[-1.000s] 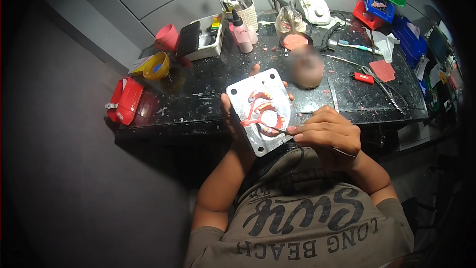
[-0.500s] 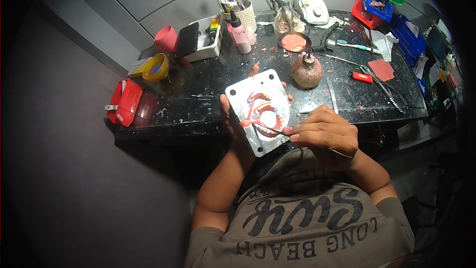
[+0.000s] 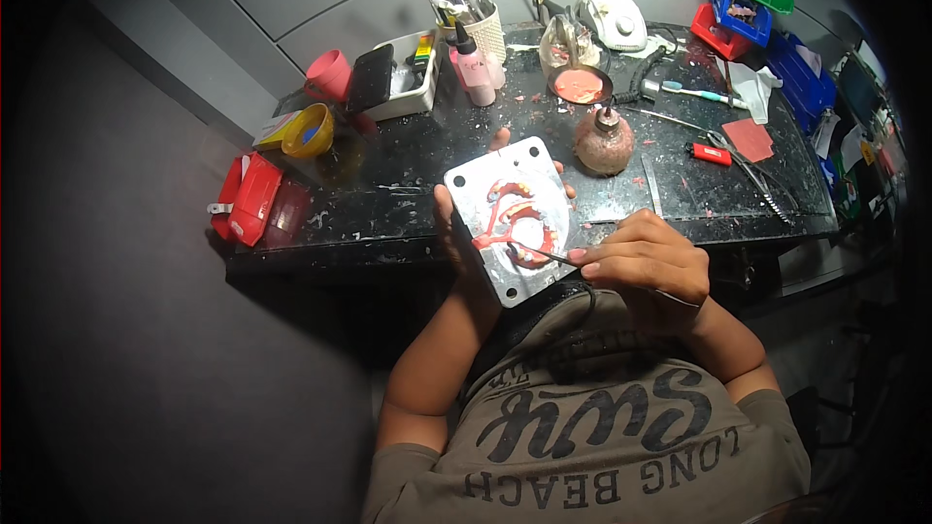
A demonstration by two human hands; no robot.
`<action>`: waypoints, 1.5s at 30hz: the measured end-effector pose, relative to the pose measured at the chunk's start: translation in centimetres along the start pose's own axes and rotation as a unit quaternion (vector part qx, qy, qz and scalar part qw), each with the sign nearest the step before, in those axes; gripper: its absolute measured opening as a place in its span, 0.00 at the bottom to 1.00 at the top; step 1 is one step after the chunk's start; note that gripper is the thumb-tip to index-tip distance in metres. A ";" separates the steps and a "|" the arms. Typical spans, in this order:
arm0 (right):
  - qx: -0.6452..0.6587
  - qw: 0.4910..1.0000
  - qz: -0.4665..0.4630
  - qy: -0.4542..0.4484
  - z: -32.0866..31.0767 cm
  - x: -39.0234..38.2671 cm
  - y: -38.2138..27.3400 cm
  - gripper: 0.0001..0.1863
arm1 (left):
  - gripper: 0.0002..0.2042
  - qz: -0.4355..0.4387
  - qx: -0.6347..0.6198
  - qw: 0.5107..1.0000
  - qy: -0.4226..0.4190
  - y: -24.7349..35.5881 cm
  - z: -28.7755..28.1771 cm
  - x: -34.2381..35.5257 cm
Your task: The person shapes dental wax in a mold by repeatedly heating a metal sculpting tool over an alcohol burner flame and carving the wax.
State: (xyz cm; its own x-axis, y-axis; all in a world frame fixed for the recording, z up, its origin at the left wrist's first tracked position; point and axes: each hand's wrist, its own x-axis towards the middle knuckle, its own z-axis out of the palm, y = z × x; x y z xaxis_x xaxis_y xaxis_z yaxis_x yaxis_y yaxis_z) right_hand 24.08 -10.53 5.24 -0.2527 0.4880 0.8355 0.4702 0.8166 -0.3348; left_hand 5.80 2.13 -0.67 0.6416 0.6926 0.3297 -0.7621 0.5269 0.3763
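Tilted toward me is a metal denture flask half (image 3: pixel 468 196), a square plate with holes at its corners. My left hand (image 3: pixel 449 228) is closed round it from beneath, thumb at the left edge and fingertips at the far and right edges. Set in its white plaster are red wax denture bases (image 3: pixel 544 249) with teeth, joined by red wax strips (image 3: pixel 493 238). My right hand (image 3: pixel 650 260) pinches a thin dark wax-carving tool (image 3: pixel 555 257). The tool's tip reaches the wax near the front denture; whether it touches is too small to tell.
On the black bench (image 3: pixel 408 175) stand a round spirit burner (image 3: pixel 604 144), a pan of pink wax (image 3: pixel 580 86), a pink-filled bottle (image 3: pixel 475 73) and a white control unit (image 3: pixel 615 19). A red lighter (image 3: pixel 709 153), a toothbrush (image 3: pixel 694 91) and a pink wax sheet (image 3: pixel 748 139) lie right.
The tool tip has shifted slightly over the wax, and my right hand has moved a little to the right. The flask half stays in my left hand.
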 end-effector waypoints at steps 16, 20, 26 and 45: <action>0.114 0.932 0.221 0.265 -1.5 -1.1 3.8 0.08 | 0.52 -0.042 -0.103 0.994 -0.023 0.4 -0.2 0.1; 0.136 0.873 0.333 0.329 -4.3 -1.8 8.5 0.12 | 0.53 -0.058 -0.134 0.987 -0.062 0.2 -0.8 0.4; 0.177 0.852 0.357 0.340 -4.1 -2.4 10.1 0.12 | 0.54 -0.052 -0.118 0.990 -0.059 0.4 -1.6 0.3; 0.063 0.930 0.254 0.258 -5.9 2.3 9.3 0.08 | 0.61 -0.009 -0.216 0.976 0.016 0.9 0.9 0.4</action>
State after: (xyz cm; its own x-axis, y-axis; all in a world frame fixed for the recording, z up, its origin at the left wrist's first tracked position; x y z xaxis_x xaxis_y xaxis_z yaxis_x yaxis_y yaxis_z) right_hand 32.84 -3.59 6.60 0.4290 0.6348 0.6427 0.3068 0.5668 -0.7646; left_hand 5.45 2.48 0.61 0.6580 0.6920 0.2969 -0.7201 0.6936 -0.0206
